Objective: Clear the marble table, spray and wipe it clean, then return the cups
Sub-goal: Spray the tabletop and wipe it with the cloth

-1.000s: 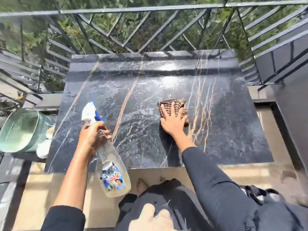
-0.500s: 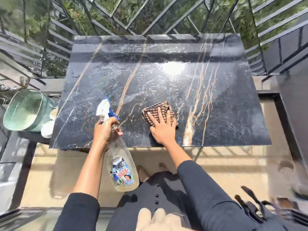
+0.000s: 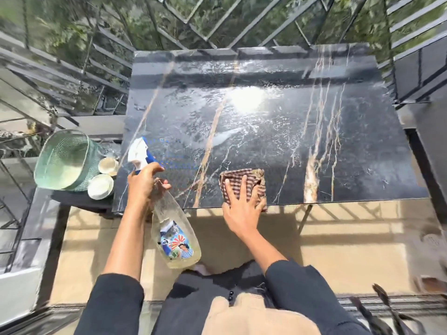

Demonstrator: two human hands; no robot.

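Observation:
The black marble table (image 3: 338,131) with gold and white veins is wet and shiny, with nothing on it but a cloth. My right hand (image 3: 242,209) presses flat on a brown checked cloth (image 3: 244,180) at the table's near edge. My left hand (image 3: 142,187) grips the neck of a clear spray bottle (image 3: 175,235) with a white and blue trigger head. The bottle hangs just off the near left corner. Two pale cups (image 3: 101,186) stand on a low dark surface left of the table.
A green mesh basket (image 3: 63,160) lies tilted beside the cups. Black metal railings (image 3: 217,22) fence the balcony behind and to both sides. A dark wall (image 3: 430,76) rises at the right. Tan floor (image 3: 338,257) lies below the table's near edge.
My right hand has dragged the cloth from the middle of the table down to its near edge. The left hand keeps the spray bottle near the left corner.

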